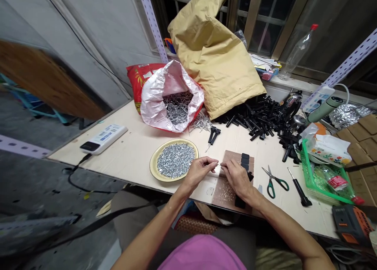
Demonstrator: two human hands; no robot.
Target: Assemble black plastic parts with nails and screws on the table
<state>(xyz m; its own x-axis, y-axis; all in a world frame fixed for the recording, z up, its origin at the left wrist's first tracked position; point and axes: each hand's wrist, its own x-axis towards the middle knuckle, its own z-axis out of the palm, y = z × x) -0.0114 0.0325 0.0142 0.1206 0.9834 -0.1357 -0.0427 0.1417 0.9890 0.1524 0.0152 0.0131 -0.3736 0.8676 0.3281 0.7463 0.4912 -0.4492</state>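
Observation:
My left hand (202, 169) and my right hand (236, 176) are both closed in a pinch, fingertips nearly meeting. Between them a thin metal pin (218, 165) shows, too small to make out fully; both hands seem to grip it. Under my right hand lies a brown board (221, 192) with pale crumbs and black pads (245, 161), partly covered by the hand. Just left of my left hand sits a yellowish dish (153, 168) full of small silvery metal pieces (176, 160). Beyond the hands, two black-handled tools (214, 135) with thin metal shafts lie together.
Behind the dish stands an open red-and-white bag (153, 101) of metal pins. A large tan sack (218, 66) leans beside heaped black handles (262, 115). Scissors (271, 181), a black-handled tool (299, 188) and a green basket (308, 179) lie right; a white power bank (104, 138) lies left.

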